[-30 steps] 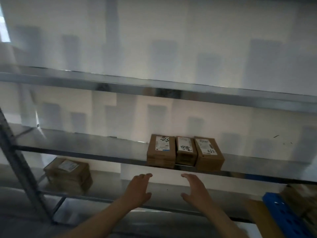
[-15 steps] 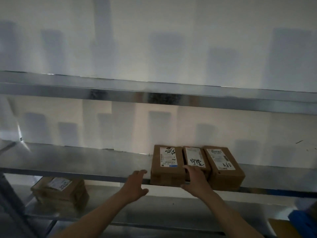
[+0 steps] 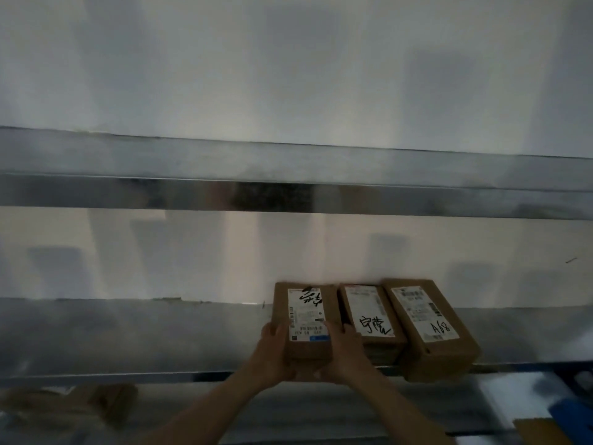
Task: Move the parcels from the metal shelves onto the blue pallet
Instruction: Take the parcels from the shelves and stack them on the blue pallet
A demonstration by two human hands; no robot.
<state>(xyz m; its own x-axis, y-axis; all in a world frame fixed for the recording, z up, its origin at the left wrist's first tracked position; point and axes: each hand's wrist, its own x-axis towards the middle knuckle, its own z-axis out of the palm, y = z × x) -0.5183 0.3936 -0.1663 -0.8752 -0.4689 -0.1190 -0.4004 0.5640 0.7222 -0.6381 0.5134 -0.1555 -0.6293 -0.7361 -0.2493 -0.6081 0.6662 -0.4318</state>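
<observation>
Three brown cardboard parcels with white labels sit side by side at the front edge of the middle metal shelf (image 3: 128, 335). My left hand (image 3: 272, 354) grips the near left side of the left parcel (image 3: 305, 316), and my right hand (image 3: 346, 351) grips its near right side, fingers curled round the box. The middle parcel (image 3: 369, 316) touches it on the right. The right parcel (image 3: 426, 322) hangs slightly over the shelf edge. A corner of the blue pallet (image 3: 574, 412) shows at the bottom right.
An upper metal shelf (image 3: 288, 175) spans the view above the parcels. More brown parcels (image 3: 106, 399) lie on the lower shelf at the bottom left. A piece of brown cardboard (image 3: 542, 431) shows at the bottom right, beside the pallet. A pale wall stands behind the shelves.
Both hands rose from below the shelf to the parcels and closed on the left parcel from both sides. The view moved closer and to the right.
</observation>
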